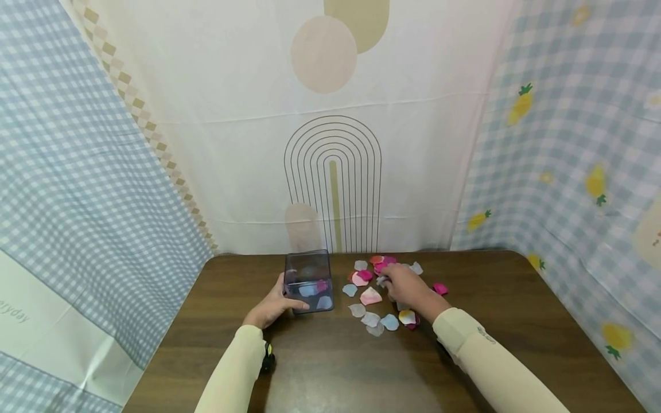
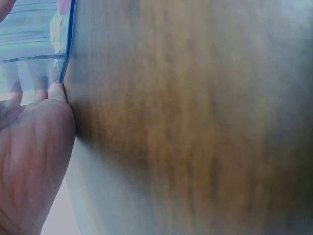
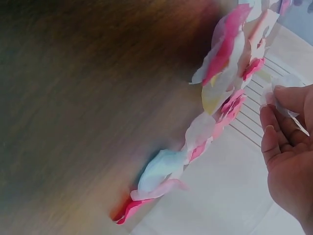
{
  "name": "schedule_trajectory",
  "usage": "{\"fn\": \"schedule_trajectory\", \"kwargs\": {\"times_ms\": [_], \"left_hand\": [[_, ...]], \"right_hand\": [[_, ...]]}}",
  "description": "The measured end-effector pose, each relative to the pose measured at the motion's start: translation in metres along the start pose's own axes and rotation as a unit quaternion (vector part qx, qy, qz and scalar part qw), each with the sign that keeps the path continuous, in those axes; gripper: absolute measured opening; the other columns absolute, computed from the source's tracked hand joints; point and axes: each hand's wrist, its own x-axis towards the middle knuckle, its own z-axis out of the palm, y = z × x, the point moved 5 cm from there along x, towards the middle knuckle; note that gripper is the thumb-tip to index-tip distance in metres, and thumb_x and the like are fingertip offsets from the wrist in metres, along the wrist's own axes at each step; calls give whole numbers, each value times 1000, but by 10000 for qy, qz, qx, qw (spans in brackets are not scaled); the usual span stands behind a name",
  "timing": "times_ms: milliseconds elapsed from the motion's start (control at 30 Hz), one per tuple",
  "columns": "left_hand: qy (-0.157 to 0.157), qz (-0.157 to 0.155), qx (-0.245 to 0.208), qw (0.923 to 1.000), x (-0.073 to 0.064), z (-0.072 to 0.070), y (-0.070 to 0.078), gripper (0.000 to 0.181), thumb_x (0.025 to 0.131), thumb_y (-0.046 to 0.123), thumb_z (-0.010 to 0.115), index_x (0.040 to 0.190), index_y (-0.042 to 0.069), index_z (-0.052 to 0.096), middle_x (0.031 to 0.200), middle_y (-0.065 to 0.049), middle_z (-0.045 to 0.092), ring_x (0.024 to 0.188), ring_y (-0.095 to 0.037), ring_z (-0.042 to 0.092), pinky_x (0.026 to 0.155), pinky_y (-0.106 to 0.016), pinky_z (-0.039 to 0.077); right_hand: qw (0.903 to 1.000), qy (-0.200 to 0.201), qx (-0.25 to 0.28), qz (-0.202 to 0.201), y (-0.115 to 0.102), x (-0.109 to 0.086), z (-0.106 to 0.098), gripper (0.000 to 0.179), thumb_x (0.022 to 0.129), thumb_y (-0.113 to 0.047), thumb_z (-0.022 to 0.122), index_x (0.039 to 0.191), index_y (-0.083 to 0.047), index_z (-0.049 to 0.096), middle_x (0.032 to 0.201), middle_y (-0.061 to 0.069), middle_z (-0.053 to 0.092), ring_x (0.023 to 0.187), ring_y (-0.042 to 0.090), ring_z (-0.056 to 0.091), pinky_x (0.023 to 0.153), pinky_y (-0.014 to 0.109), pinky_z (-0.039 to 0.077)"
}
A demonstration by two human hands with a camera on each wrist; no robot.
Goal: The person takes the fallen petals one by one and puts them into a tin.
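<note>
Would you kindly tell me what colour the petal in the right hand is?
The petal looks whitish and sheer, best seen in the right wrist view.

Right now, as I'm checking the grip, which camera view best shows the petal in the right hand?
The right wrist view: the pale petal shows up close, pinched in the right hand. The head view shows only a small pale bit there; the left wrist view, none of it.

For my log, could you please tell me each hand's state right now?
Left hand: holding the clear box.
Right hand: pinching a whitish petal.
</note>
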Motion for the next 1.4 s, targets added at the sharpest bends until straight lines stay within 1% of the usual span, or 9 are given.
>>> {"fn": "schedule_trajectory", "kwargs": {"times_ms": [267, 433, 500, 600, 733, 900, 1033, 1233, 1400], "left_hand": [[39, -11, 47, 10000, 0, 0, -2, 104, 79, 8, 91, 159, 22, 26, 156, -14, 50, 146, -32, 45, 128, -55, 28], [64, 22, 60, 10000, 2, -1, -4, 104, 78, 8, 92, 158, 23, 27, 154, -13, 51, 143, -31, 48, 125, -51, 31], [82, 29, 61, 9999, 3, -1, -4, 104, 78, 7, 92, 158, 23, 28, 153, -13, 52, 142, -30, 48, 125, -49, 31], [81, 26, 43, 10000, 3, 1, -5, 104, 78, 7, 91, 158, 22, 27, 153, -13, 53, 141, -30, 49, 125, -49, 31], [55, 30, 67, 10000, 2, 2, -4, 104, 79, 7, 91, 159, 22, 26, 152, -14, 53, 139, -29, 52, 122, -46, 35], [63, -22, 92, 9999, 2, 0, -3, 106, 78, 9, 92, 159, 23, 26, 151, -14, 54, 137, -28, 53, 120, -43, 37], [53, -7, 69, 10000, 2, 0, -1, 106, 78, 9, 92, 160, 22, 25, 151, -15, 54, 139, -30, 52, 121, -44, 36], [109, -44, 109, 9999, 0, 0, -1, 106, 78, 9, 92, 160, 23, 25, 151, -14, 53, 139, -29, 50, 124, -48, 32], [74, -11, 158, 9998, -1, 1, 1, 106, 80, 10, 91, 161, 23, 24, 151, -15, 54, 136, -28, 52, 124, -49, 32]], "right_hand": [[9995, 177, -11, -255, -6, -3, -5, 5, 96, -5, 73, 99, -9, 75, 95, 4, 73, 92, 20, 65, 90, 48, 59], [9989, 221, -77, -399, -14, -2, -7, 6, 96, -7, 75, 95, -12, 72, 94, 2, 72, 91, 18, 63, 90, 46, 58], [9987, 265, -45, -438, -17, -2, -8, 5, 96, -8, 75, 97, -13, 74, 96, 2, 72, 93, 18, 63, 92, 45, 59], [9979, 380, -16, -527, -22, -2, -8, 5, 96, -8, 75, 97, -13, 75, 98, 1, 73, 94, 17, 63, 92, 43, 60], [9959, 590, 42, -684, -31, -4, -9, 5, 95, -8, 76, 98, -13, 75, 97, 1, 72, 94, 17, 65, 89, 42, 60], [9925, 755, 50, -956, -46, -3, -12, 9, 96, -7, 74, 104, -9, 77, 95, 3, 70, 91, 18, 64, 84, 40, 58], [9916, 841, 58, -981, -55, 0, -16, 13, 96, -7, 72, 108, -10, 78, 97, 1, 70, 93, 18, 64, 85, 38, 58], [9844, 1118, 82, -1355, -74, 5, -23, 8, 96, -6, 71, 101, -10, 76, 95, 2, 71, 94, 21, 65, 87, 40, 58], [9768, 1407, 169, -1603, -91, 12, -27, 7, 97, -7, 73, 102, -11, 77, 96, 1, 72, 97, 19, 67, 88, 37, 60]]}}
